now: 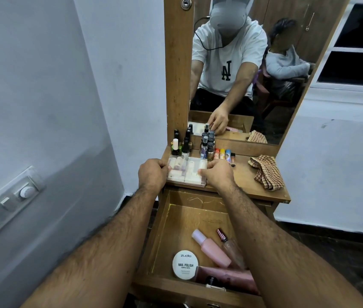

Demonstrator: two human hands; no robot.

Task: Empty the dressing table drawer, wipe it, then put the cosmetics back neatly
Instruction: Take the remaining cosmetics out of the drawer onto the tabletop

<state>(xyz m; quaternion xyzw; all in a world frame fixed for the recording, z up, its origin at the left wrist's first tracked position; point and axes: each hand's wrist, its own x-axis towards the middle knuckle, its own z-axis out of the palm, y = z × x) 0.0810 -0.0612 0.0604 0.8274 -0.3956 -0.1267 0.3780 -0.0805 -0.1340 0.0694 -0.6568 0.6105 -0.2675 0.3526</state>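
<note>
bare hairy forearms, white printed t-shirt.

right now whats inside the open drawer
Inside the drawer: a round white nail polish wipes tub, a pink bottle, a clear bottle with a dark red cap and a pink pouch. The right forearm covers its right side.

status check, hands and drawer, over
Left hand and right hand grip clear organizer box on tabletop. Drawer open, some cosmetics inside. Nothing blocking.

The right forearm (287, 252) hides part of the pink pouch (227, 277).
</note>
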